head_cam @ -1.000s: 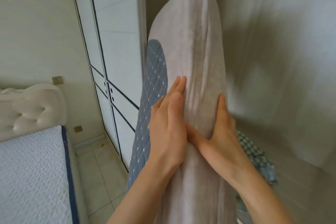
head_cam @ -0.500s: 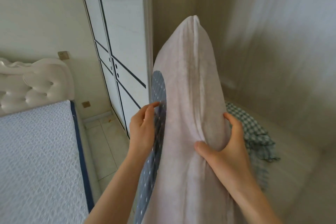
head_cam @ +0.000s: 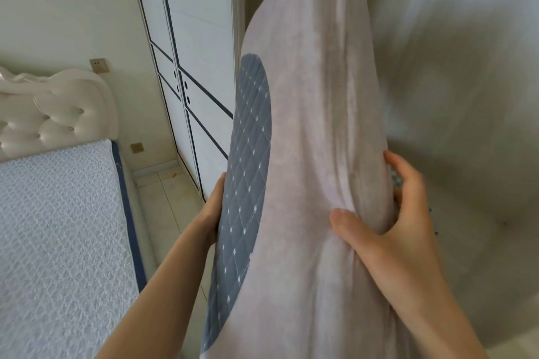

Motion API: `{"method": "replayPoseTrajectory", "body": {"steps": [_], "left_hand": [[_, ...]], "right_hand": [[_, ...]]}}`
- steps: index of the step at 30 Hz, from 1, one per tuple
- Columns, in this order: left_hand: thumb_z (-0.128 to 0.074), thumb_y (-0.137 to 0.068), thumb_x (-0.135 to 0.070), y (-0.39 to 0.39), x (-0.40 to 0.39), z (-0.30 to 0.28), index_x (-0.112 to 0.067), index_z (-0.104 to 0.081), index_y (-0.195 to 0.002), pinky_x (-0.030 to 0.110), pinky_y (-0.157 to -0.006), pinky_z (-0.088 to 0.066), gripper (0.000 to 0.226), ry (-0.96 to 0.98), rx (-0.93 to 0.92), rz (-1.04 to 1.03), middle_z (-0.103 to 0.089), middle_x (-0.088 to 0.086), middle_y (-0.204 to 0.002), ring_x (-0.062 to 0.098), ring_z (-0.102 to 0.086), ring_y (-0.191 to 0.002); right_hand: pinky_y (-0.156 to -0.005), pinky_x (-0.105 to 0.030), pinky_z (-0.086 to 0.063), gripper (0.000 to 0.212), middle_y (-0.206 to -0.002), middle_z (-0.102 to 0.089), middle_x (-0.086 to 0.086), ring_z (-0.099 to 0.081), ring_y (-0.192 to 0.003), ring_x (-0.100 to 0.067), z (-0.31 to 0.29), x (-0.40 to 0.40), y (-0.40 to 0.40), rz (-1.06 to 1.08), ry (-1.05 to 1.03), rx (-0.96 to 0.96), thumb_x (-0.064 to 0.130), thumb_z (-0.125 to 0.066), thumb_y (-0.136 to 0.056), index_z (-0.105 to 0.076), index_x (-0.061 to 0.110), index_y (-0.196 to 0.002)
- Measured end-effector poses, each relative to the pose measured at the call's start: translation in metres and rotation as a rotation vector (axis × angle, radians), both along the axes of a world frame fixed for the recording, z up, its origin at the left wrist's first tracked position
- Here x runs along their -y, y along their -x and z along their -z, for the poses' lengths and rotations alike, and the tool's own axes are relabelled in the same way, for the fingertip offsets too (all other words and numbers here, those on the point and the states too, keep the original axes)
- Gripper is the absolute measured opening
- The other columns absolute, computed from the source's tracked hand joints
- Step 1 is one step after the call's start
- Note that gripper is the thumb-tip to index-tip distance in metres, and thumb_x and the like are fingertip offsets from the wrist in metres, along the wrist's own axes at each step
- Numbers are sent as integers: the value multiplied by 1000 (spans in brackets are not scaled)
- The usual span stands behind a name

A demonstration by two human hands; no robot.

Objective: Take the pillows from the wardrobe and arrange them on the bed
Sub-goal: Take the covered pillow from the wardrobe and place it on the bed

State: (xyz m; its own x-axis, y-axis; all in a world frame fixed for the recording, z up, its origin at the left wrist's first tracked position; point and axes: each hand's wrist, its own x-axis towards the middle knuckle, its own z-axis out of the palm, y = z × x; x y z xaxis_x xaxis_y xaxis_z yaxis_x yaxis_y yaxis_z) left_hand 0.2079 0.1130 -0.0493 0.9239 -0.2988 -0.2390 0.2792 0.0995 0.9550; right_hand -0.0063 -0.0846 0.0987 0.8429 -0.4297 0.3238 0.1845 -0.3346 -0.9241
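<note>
The pillow (head_cam: pixel 315 169) fills the centre of the frame, stood on end and lifted, its pale cover running up past the top edge and a grey quilted panel (head_cam: pixel 248 154) showing along its left side. The right hand (head_cam: pixel 390 236) grips it at lower right, thumb pressed into the front and fingers (head_cam: pixel 408 181) curled round the far edge, bunching the fabric. The left hand (head_cam: pixel 214 213) lies against the quilted side at centre left; its fingers are hidden behind the pillow, so whether they clasp it or merely press cannot be told. The white wardrobe (head_cam: pixel 198 67) stands behind at upper centre, and the bed (head_cam: pixel 58 242) with its tufted headboard (head_cam: pixel 55 114) lies in the lower left, well apart from the pillow. The likely risk is the loose cover sliding over the filling under a one-sided grip, letting the pillow sag or swing into the wardrobe door during the turn toward the bed.
</note>
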Motion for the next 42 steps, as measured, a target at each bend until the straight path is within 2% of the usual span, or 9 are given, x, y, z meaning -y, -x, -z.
{"method": "replayPoseTrajectory", "body": {"steps": [6,13,17,20,27,34,38,40,42], "left_hand": [[-35,-96,-63,3,-23,-49,-43,-79,-96,21,-63,-59,48,6,116,-35,-78,-4,-103,13,-74,-92],[-44,-90,-68,7,-48,-94,-28,-69,-125,41,-87,-53,58,17,176,-164,-75,3,-114,20,-72,-102],[-41,-90,-67,13,-65,-105,-34,-76,-106,32,-71,-55,50,61,226,-300,-79,-1,-99,16,-75,-88],[-37,-93,-65,20,-82,-111,-33,-75,-105,37,-76,-55,51,136,235,-399,-78,0,-104,19,-74,-94],[-43,-82,-70,42,-130,-109,-28,-70,-119,44,-82,-54,62,168,222,-608,-77,2,-109,24,-73,-99],[-37,-81,-79,57,-177,-100,-40,-64,-125,52,-99,-49,65,80,204,-765,-73,-5,-119,23,-67,-111],[-34,-82,-79,58,-200,-96,-46,-66,-117,48,-100,-49,58,30,194,-877,-73,-10,-117,16,-66,-110],[-31,-80,-82,56,-209,-91,-45,-63,-112,42,-98,-46,58,-34,211,-945,-69,-14,-115,10,-63,-109],[-31,-76,-85,52,-217,-85,-38,-50,-120,33,-90,-41,67,-111,249,-1033,-59,-19,-112,0,-55,-103]], "right_hand": [[-86,-33,-50,85,-119,-58,18,-61,-105,-1,-6,4,5,-50,-72,114,46,-73,-47,-41,53,-126],[-77,-17,-52,79,-120,-61,20,-63,-106,-6,-6,-1,8,-160,-90,302,37,-72,-55,-43,51,-126],[-89,-33,-51,89,-133,-53,12,-57,-118,-12,-12,-9,0,-253,-3,338,34,-74,-56,-36,43,-136],[-96,-43,-46,93,-140,-47,3,-50,-126,-18,-20,-14,-17,-369,56,349,35,-75,-57,-32,37,-140],[-96,-35,-48,93,-141,-46,3,-50,-126,-15,-34,-40,-63,-584,150,314,41,-72,-63,-28,34,-144],[-116,-18,-12,97,-162,-10,6,-4,-146,0,-28,-85,-106,-596,341,231,48,-53,-69,-14,23,-154],[-113,-42,-31,80,-159,-23,6,-30,-142,-16,-19,-120,-133,-630,373,262,30,-46,-80,-15,21,-154],[-107,-44,-39,77,-155,-29,9,-43,-134,-19,-12,-137,-150,-612,375,292,16,-44,-82,-15,24,-153],[-110,-37,-36,76,-156,-27,13,-37,-137,-11,-2,-152,-170,-610,359,317,12,-41,-84,-14,26,-153]]}}
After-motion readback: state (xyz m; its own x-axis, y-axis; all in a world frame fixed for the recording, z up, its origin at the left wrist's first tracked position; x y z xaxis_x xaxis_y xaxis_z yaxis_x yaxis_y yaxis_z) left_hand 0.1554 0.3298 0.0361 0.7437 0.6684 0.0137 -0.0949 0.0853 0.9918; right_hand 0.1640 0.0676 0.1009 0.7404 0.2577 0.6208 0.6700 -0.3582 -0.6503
